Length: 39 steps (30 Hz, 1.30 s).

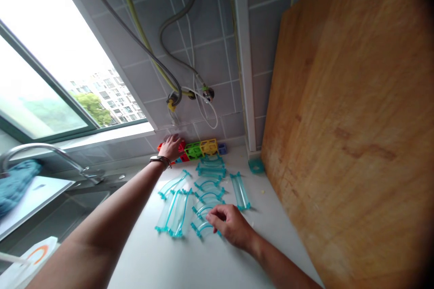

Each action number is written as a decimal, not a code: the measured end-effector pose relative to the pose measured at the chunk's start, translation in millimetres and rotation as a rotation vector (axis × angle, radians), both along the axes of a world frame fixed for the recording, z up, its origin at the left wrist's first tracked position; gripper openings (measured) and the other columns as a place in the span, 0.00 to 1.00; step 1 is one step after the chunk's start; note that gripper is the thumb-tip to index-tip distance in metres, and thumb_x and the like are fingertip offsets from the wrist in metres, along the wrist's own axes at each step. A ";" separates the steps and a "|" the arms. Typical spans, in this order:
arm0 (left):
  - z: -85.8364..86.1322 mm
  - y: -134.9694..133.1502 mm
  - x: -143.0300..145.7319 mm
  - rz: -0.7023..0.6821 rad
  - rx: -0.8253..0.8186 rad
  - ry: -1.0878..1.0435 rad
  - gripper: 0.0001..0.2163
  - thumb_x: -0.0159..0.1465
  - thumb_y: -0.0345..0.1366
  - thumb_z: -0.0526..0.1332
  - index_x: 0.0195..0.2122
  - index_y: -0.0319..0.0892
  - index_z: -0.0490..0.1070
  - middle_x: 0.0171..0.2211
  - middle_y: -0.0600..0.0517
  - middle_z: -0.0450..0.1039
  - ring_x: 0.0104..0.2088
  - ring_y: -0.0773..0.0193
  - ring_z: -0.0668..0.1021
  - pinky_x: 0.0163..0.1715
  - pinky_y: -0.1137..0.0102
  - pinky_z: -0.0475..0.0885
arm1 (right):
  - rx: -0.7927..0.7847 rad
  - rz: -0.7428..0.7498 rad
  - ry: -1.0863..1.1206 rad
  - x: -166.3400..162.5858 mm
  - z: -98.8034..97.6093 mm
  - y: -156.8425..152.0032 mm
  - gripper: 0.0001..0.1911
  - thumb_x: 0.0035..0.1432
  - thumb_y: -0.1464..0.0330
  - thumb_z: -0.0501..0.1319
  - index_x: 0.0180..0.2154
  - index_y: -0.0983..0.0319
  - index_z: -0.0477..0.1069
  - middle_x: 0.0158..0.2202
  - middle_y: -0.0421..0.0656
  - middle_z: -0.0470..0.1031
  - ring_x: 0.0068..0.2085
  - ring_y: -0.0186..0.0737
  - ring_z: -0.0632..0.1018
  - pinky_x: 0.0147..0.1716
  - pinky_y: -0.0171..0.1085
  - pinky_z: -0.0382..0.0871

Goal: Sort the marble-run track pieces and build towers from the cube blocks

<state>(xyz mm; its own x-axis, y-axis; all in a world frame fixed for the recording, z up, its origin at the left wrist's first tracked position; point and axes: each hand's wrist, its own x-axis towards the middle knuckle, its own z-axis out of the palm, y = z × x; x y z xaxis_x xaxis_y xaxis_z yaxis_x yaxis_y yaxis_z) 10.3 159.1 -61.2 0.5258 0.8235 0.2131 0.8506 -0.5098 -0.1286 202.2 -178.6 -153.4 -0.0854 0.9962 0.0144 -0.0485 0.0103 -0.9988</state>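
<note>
My left hand [171, 146] reaches to the back of the counter, its fingers spread over a red openwork block [183, 157] and partly covering it. Beside that block stand green [194, 150], yellow [209, 146] and blue [222, 148] blocks in a row against the wall. Closer in, my right hand [232, 225] has its fingers curled towards the thumb, above the nearest curved teal track piece [203, 228]. Whether anything is between those fingers is hidden. Several curved pieces form a column, with longer clear teal track pieces [174, 212] to the left and one straight piece [240, 191] to the right.
A large wooden board [346, 135] leans along the right side, with a teal piece [256, 165] by its base. At left are a sink [84, 207] and a curved faucet [50, 151]. Hoses [145, 45] hang on the tiled wall beside the window [44, 86].
</note>
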 end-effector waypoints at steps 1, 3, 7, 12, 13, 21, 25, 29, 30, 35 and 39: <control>-2.3 -2.5 5.7 -0.041 0.002 0.007 0.25 0.67 0.43 0.65 0.64 0.47 0.67 0.71 0.40 0.55 0.70 0.43 0.60 0.63 0.50 0.65 | 0.002 0.002 -0.003 -0.2 0.6 -0.3 0.13 0.62 0.59 0.64 0.32 0.62 0.78 0.24 0.39 0.73 0.28 0.37 0.77 0.31 0.34 0.68; -9.8 -7.0 17.3 -0.101 -0.010 0.023 0.20 0.69 0.41 0.63 0.62 0.45 0.69 0.67 0.42 0.62 0.66 0.46 0.66 0.63 0.49 0.65 | 0.003 0.003 -0.008 -0.2 1.8 -0.7 0.13 0.62 0.60 0.64 0.32 0.62 0.78 0.24 0.39 0.73 0.28 0.37 0.77 0.31 0.34 0.68; -34.8 -15.6 36.6 -0.075 -0.015 0.020 0.20 0.70 0.41 0.63 0.61 0.43 0.69 0.63 0.43 0.68 0.59 0.49 0.74 0.58 0.48 0.72 | -0.002 0.006 0.000 0.4 3.2 -0.5 0.13 0.62 0.59 0.64 0.31 0.61 0.78 0.24 0.39 0.73 0.28 0.37 0.77 0.31 0.34 0.69; -59.6 -24.3 49.1 -0.003 -0.015 -0.013 0.22 0.71 0.42 0.63 0.64 0.45 0.66 0.67 0.42 0.63 0.63 0.46 0.70 0.61 0.45 0.69 | 0.008 0.010 -0.009 0.9 3.0 -0.5 0.13 0.62 0.60 0.64 0.31 0.61 0.77 0.24 0.39 0.73 0.27 0.37 0.77 0.31 0.34 0.70; -61.3 -24.8 50.1 -0.003 -0.024 -0.014 0.22 0.71 0.42 0.63 0.65 0.45 0.66 0.67 0.42 0.62 0.63 0.46 0.70 0.61 0.44 0.68 | 0.008 0.008 -0.012 0.8 2.5 -0.6 0.13 0.62 0.60 0.64 0.31 0.61 0.78 0.24 0.39 0.73 0.27 0.37 0.77 0.31 0.34 0.70; -55.6 -21.6 50.9 0.004 -0.081 0.033 0.22 0.70 0.42 0.63 0.64 0.44 0.67 0.66 0.42 0.64 0.61 0.47 0.72 0.59 0.46 0.71 | 0.026 0.018 -0.029 -0.8 -2.0 -1.6 0.13 0.63 0.61 0.63 0.32 0.62 0.78 0.24 0.40 0.75 0.27 0.37 0.77 0.30 0.34 0.69; -56.1 -23.2 53.8 0.021 -0.107 0.055 0.24 0.70 0.42 0.64 0.65 0.45 0.65 0.67 0.41 0.62 0.62 0.46 0.71 0.59 0.45 0.71 | 0.021 0.022 -0.032 -0.4 0.4 -1.7 0.12 0.63 0.61 0.63 0.32 0.62 0.78 0.24 0.40 0.75 0.28 0.37 0.78 0.31 0.34 0.69; -56.3 -27.6 58.7 0.034 -0.113 0.047 0.24 0.70 0.42 0.64 0.64 0.44 0.66 0.66 0.41 0.64 0.60 0.47 0.73 0.57 0.46 0.73 | 0.016 0.020 -0.023 0.0 3.2 -2.3 0.12 0.63 0.61 0.63 0.33 0.62 0.79 0.25 0.40 0.75 0.28 0.37 0.78 0.31 0.34 0.70; -55.2 -29.1 59.8 0.036 -0.109 0.040 0.23 0.70 0.42 0.64 0.64 0.44 0.66 0.65 0.42 0.65 0.60 0.47 0.73 0.56 0.47 0.73 | 0.014 0.020 -0.023 0.1 3.6 -2.4 0.12 0.63 0.61 0.63 0.33 0.62 0.79 0.25 0.40 0.75 0.28 0.37 0.78 0.31 0.34 0.70; -36.9 -32.4 59.1 0.038 -0.056 -0.034 0.20 0.71 0.42 0.63 0.61 0.43 0.68 0.60 0.43 0.70 0.53 0.53 0.78 0.50 0.53 0.77 | 0.013 0.022 -0.024 0.2 3.5 -2.4 0.12 0.62 0.61 0.63 0.33 0.63 0.79 0.24 0.40 0.74 0.28 0.37 0.77 0.31 0.34 0.70; -12.8 -20.5 41.5 0.113 0.014 -0.111 0.15 0.71 0.43 0.62 0.55 0.41 0.73 0.54 0.45 0.74 0.53 0.53 0.77 0.52 0.53 0.75 | 0.021 0.023 -0.039 0.9 3.5 -1.8 0.13 0.63 0.60 0.63 0.33 0.62 0.78 0.25 0.40 0.74 0.29 0.38 0.78 0.32 0.35 0.69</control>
<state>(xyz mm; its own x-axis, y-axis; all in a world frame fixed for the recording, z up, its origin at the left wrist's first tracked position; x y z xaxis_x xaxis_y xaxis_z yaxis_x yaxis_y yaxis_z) 51.8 138.6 -74.0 0.4024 0.8727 0.2766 0.9119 -0.4089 -0.0368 203.1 -180.3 -149.9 -0.1090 0.9935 0.0315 -0.0101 0.0306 -0.9995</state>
